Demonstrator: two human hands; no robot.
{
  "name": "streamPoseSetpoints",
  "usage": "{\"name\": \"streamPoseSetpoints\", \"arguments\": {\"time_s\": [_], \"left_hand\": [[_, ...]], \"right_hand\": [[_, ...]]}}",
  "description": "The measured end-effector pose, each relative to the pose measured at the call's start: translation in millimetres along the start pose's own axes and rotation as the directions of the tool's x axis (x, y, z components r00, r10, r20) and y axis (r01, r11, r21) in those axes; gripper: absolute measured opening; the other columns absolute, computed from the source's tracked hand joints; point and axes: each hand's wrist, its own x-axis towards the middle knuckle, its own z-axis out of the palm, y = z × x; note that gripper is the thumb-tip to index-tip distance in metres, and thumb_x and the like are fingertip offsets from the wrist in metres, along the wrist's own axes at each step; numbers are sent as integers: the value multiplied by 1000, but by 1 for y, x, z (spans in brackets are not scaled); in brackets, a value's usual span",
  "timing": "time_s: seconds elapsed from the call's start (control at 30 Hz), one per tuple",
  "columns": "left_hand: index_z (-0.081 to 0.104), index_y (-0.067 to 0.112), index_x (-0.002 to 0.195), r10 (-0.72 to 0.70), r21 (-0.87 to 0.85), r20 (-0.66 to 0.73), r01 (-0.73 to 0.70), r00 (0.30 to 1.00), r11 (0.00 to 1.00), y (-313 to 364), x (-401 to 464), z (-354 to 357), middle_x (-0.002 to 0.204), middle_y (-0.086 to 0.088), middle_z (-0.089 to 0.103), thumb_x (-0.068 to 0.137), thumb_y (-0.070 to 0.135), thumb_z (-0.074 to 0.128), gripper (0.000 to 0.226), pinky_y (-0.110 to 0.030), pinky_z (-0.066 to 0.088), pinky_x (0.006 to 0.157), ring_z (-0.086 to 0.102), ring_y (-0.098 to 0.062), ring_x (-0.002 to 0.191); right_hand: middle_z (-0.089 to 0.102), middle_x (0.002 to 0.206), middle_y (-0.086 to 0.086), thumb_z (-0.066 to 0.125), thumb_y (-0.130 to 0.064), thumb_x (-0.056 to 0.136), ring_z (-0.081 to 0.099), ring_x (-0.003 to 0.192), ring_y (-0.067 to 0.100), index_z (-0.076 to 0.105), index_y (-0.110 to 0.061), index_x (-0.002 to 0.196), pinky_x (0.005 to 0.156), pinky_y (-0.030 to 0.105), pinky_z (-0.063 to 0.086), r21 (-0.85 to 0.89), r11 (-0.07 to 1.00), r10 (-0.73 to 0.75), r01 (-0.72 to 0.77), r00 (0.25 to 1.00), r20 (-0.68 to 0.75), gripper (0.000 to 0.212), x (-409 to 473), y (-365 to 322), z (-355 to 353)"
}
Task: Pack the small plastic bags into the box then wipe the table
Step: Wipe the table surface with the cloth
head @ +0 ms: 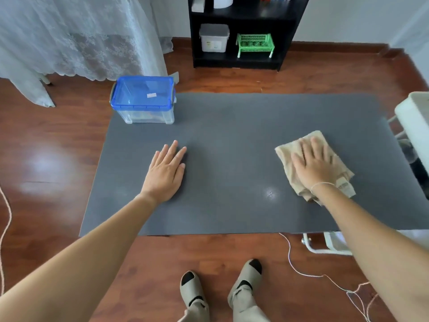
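A clear plastic box (144,112) with a blue lid clipped shut stands at the far left corner of the dark grey table (232,140). No small plastic bags lie on the table. My right hand (313,165) presses flat on a beige cloth (287,159) on the right part of the table, fingers spread over it. My left hand (166,170) lies flat and open on the table left of centre, holding nothing.
A black shelf (243,59) with a grey bin (214,38) and a green basket (255,44) stands behind the table. White furniture (413,112) sits at the right edge. Lace curtain (76,38) hangs far left. A thin cord (325,275) trails on the wooden floor by my feet.
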Motion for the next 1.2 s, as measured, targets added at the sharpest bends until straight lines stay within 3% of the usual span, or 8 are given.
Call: {"name": "streamPoseSetpoints", "arguments": {"time_s": [0.17, 0.33, 0.47, 0.57, 0.7, 0.83, 1.07, 1.2], "left_hand": [[28, 19, 144, 22, 19, 14, -22, 1000, 1000, 32, 25, 14, 157, -5, 16, 98, 25, 31, 46, -38, 3, 118, 10, -28, 145], [28, 19, 144, 39, 60, 23, -40, 999, 997, 45, 45, 19, 157, -5, 16, 98, 26, 31, 47, -40, 4, 119, 9, -29, 145], [26, 20, 144, 18, 126, 38, -22, 999, 992, 48, 46, 29, 157, -4, 18, 97, 31, 31, 49, -42, 5, 119, 10, -29, 145], [25, 23, 145, 20, 173, 27, -25, 999, 985, 48, 46, 34, 157, -3, 20, 97, 35, 30, 49, -41, 6, 118, 11, -29, 144], [24, 25, 145, 14, 175, 29, -18, 1000, 984, 45, 41, 33, 157, -1, 19, 97, 36, 29, 49, -40, 6, 118, 11, -27, 145], [23, 26, 145, -29, 174, 39, 22, 999, 985, 56, 53, 41, 157, 0, 17, 97, 35, 30, 50, -39, 5, 119, 9, -25, 145], [25, 28, 144, -24, 204, 33, 17, 999, 979, 50, 45, 30, 157, 2, 20, 91, 43, 22, 56, -39, 7, 119, 11, -23, 145], [23, 30, 145, -43, 214, 44, 33, 998, 976, 50, 47, 30, 157, 3, 18, 91, 44, 21, 56, -38, 6, 119, 10, -22, 145]], "right_hand": [[2, 159, 1, 22, -55, 92, -4, 144, 38, 7, -32, 146, 115, 53, -7, 25, 972, -233, 232, 972, 24, 61, -31, -86, 28], [34, 150, -7, 29, -52, 90, 31, 139, 27, 32, -37, 139, 114, 50, 18, -97, 443, -876, 891, 453, 167, 51, -97, -43, 28], [11, 158, -6, 9, -58, 87, 7, 146, 25, 9, -39, 143, 118, 47, 8, -151, 919, -364, 365, 931, 36, 59, -4, 65, -5], [0, 159, -2, 15, -56, 90, -5, 144, 33, 4, -34, 146, 117, 52, -3, 66, 974, 217, -217, 976, 7, 61, 41, 53, -16], [6, 159, 3, 16, -64, 86, -6, 143, 39, 7, -29, 146, 114, 52, -8, -28, 956, -289, 291, 955, 61, 70, -5, -44, 19], [35, 150, -3, 26, -63, 86, 27, 139, 34, 29, -36, 140, 115, 52, 13, -119, 577, -793, 808, 589, 154, 61, -39, -12, 18], [-2, 159, -3, 12, -68, 84, -6, 145, 32, -2, -33, 146, 117, 52, 0, -6, 999, 51, -51, 999, 5, 72, 87, 56, -21], [2, 159, 0, 15, -67, 85, -4, 143, 41, 2, -33, 146, 114, 55, -3, -47, 953, -297, 298, 954, 28, 70, 56, -20, 5]]}}
